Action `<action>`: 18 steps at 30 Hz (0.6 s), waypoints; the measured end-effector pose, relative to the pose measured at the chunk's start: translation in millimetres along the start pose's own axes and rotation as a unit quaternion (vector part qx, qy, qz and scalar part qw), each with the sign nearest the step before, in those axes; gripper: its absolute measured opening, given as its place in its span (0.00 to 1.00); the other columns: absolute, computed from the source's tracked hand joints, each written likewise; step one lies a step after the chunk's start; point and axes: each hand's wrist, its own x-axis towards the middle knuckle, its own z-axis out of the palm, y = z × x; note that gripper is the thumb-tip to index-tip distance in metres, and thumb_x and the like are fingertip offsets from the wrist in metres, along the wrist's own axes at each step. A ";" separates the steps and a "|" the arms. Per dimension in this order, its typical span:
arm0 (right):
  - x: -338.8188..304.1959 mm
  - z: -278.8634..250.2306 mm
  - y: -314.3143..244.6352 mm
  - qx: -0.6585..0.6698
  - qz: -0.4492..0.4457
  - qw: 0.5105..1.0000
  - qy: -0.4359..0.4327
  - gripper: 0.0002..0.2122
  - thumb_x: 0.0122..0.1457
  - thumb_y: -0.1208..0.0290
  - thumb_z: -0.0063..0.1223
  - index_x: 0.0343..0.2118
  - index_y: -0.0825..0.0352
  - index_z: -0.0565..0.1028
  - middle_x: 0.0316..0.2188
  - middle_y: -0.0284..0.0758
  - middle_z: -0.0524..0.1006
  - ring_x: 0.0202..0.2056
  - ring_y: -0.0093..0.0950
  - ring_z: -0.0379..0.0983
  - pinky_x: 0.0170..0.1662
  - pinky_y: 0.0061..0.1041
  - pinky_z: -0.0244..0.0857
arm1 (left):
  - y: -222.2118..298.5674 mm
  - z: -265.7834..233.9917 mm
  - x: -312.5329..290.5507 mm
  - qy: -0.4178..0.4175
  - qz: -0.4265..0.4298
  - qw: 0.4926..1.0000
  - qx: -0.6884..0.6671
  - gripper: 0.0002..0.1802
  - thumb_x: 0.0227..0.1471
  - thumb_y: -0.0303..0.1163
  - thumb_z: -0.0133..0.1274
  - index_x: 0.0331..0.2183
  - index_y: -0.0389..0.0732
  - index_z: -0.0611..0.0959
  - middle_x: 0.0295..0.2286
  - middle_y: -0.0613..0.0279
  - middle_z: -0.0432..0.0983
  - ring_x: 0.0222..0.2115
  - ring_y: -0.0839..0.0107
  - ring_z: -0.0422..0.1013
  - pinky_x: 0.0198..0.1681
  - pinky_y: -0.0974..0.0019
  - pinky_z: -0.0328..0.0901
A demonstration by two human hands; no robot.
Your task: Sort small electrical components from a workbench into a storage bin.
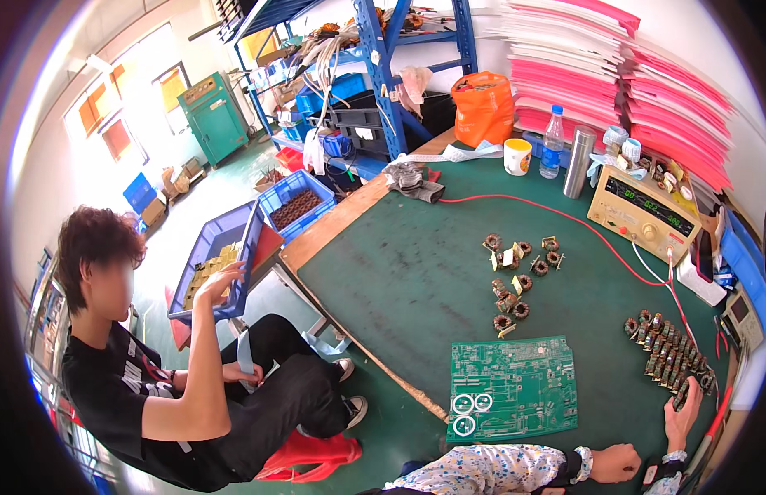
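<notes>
My right hand (684,417) is at the near end of a tightly packed group of copper-wound toroidal coils (662,346) on the table's right side. Its fingers close around one toroidal coil (681,398) there. Nearer the lower edge, my left hand (616,464) is curled closed over the table; whether anything is inside it is hidden. A green circuit board (515,388) with three white rings lies flat to the left of both hands. Beyond the board are several loose toroidal coils (515,285), some with pale yellow pieces on them.
A power supply (643,216) with red and white leads stands at the back right. Near it are a steel flask (578,162), water bottle (552,144), mug (516,157) and orange bag (484,107). At left, a seated co-worker (177,363) reaches into a blue crate (244,247).
</notes>
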 end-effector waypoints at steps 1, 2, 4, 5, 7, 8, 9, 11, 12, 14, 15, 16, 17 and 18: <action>-1.2 -0.5 -4.6 0.011 0.016 1.000 -0.002 0.31 0.40 0.78 0.50 0.53 0.67 0.59 0.49 0.46 0.64 0.50 0.46 0.58 0.54 0.40 0.51 | -0.8 -0.8 -2.0 0.002 0.000 1.000 0.001 0.09 0.41 0.25 0.46 0.14 0.34 0.74 0.10 0.57 0.70 0.13 0.63 0.70 0.20 0.62 0.64; -1.9 -2.1 -6.6 0.020 0.032 0.999 -0.003 0.31 0.40 0.79 0.49 0.53 0.67 0.59 0.49 0.46 0.64 0.50 0.46 0.58 0.54 0.40 0.52 | 1.9 -3.6 -2.1 -0.021 -0.026 0.999 -0.019 0.09 0.41 0.25 0.46 0.15 0.34 0.74 0.11 0.56 0.70 0.13 0.64 0.70 0.19 0.63 0.64; -7.5 1.8 -2.4 0.013 0.033 0.999 0.024 0.30 0.40 0.80 0.48 0.52 0.67 0.60 0.48 0.45 0.64 0.49 0.43 0.59 0.54 0.38 0.52 | 4.7 -6.3 -1.3 -0.046 -0.050 0.997 -0.041 0.09 0.42 0.25 0.46 0.15 0.34 0.74 0.11 0.56 0.71 0.12 0.65 0.70 0.19 0.63 0.64; -11.2 0.9 -4.4 0.006 0.037 0.998 0.052 0.29 0.40 0.80 0.47 0.51 0.67 0.61 0.47 0.43 0.65 0.49 0.40 0.60 0.53 0.36 0.52 | 5.1 -6.1 -0.5 -0.049 -0.048 0.997 -0.043 0.09 0.42 0.25 0.46 0.15 0.34 0.74 0.12 0.56 0.71 0.12 0.65 0.70 0.19 0.63 0.64; -17.5 -10.3 -7.8 0.109 0.083 0.989 0.054 0.27 0.41 0.81 0.46 0.50 0.68 0.62 0.46 0.40 0.65 0.48 0.36 0.60 0.52 0.32 0.53 | 6.3 -2.9 0.2 -0.067 -0.041 0.996 -0.052 0.09 0.42 0.25 0.46 0.15 0.34 0.74 0.12 0.56 0.71 0.12 0.66 0.70 0.18 0.64 0.64; -21.3 -22.8 -12.8 0.211 0.126 0.968 0.058 0.25 0.42 0.81 0.45 0.49 0.68 0.63 0.44 0.37 0.65 0.46 0.32 0.61 0.52 0.29 0.53 | 9.3 -1.4 2.3 -0.068 -0.033 0.995 -0.060 0.09 0.43 0.26 0.46 0.16 0.34 0.74 0.13 0.56 0.71 0.12 0.66 0.70 0.19 0.64 0.64; -22.6 -38.4 -33.7 0.312 0.202 0.927 0.057 0.23 0.44 0.78 0.45 0.48 0.67 0.64 0.43 0.33 0.65 0.43 0.26 0.61 0.48 0.22 0.53 | 11.7 -1.1 4.2 -0.072 -0.024 0.995 -0.068 0.09 0.43 0.27 0.45 0.17 0.34 0.75 0.13 0.55 0.71 0.13 0.66 0.70 0.19 0.64 0.64; -15.5 -48.6 -71.5 0.472 0.270 0.834 0.100 0.17 0.48 0.70 0.46 0.44 0.63 0.66 0.35 0.29 0.68 0.32 0.20 0.64 0.34 0.19 0.61 | 0.1 -8.3 2.7 -0.142 -0.028 0.989 -0.027 0.08 0.50 0.30 0.45 0.27 0.35 0.76 0.19 0.52 0.70 0.21 0.58 0.70 0.26 0.61 0.64; -11.0 -60.0 -82.5 0.637 0.368 0.677 0.021 0.13 0.50 0.69 0.44 0.41 0.61 0.68 0.30 0.28 0.68 0.29 0.19 0.65 0.26 0.23 0.61 | -6.3 -13.4 0.5 -0.121 -0.020 0.992 -0.041 0.08 0.49 0.29 0.45 0.27 0.36 0.76 0.17 0.54 0.70 0.19 0.62 0.69 0.25 0.62 0.65; 0.2 -63.1 -110.5 0.860 0.328 0.389 -0.028 0.12 0.51 0.63 0.44 0.37 0.61 0.70 0.26 0.32 0.69 0.29 0.27 0.66 0.25 0.28 0.61 | 4.7 -32.7 -3.0 -0.120 -0.082 0.988 -0.050 0.07 0.50 0.29 0.48 0.31 0.36 0.77 0.21 0.57 0.74 0.22 0.72 0.71 0.29 0.66 0.67; 4.7 -76.6 -129.9 0.859 0.363 0.360 0.009 0.13 0.50 0.60 0.44 0.34 0.63 0.71 0.27 0.35 0.69 0.30 0.31 0.66 0.26 0.31 0.61 | 4.6 -35.2 -3.4 -0.120 -0.073 0.990 -0.027 0.09 0.52 0.29 0.48 0.34 0.36 0.78 0.23 0.57 0.75 0.24 0.73 0.71 0.30 0.68 0.67; 3.5 -79.1 -130.0 0.871 0.370 0.321 0.020 0.14 0.49 0.59 0.45 0.33 0.64 0.72 0.29 0.37 0.70 0.33 0.34 0.65 0.28 0.32 0.61 | 7.4 -38.1 -1.8 -0.143 -0.144 0.978 -0.051 0.09 0.53 0.29 0.47 0.35 0.36 0.78 0.22 0.59 0.75 0.24 0.73 0.71 0.30 0.69 0.67; 7.0 -71.7 -135.7 0.914 0.317 0.250 -0.034 0.15 0.49 0.59 0.45 0.34 0.64 0.72 0.30 0.39 0.72 0.34 0.35 0.66 0.29 0.32 0.60 | 10.8 -51.0 -6.5 -0.129 -0.130 0.983 -0.004 0.10 0.54 0.29 0.47 0.35 0.35 0.79 0.22 0.61 0.75 0.24 0.75 0.71 0.30 0.70 0.67; 3.8 -85.9 -142.5 0.917 0.312 0.249 -0.022 0.16 0.48 0.59 0.45 0.35 0.64 0.72 0.32 0.39 0.71 0.35 0.34 0.65 0.30 0.31 0.59 | 14.0 -49.0 -4.3 -0.134 -0.141 0.981 -0.019 0.10 0.54 0.29 0.47 0.35 0.35 0.79 0.22 0.61 0.75 0.24 0.77 0.71 0.30 0.71 0.67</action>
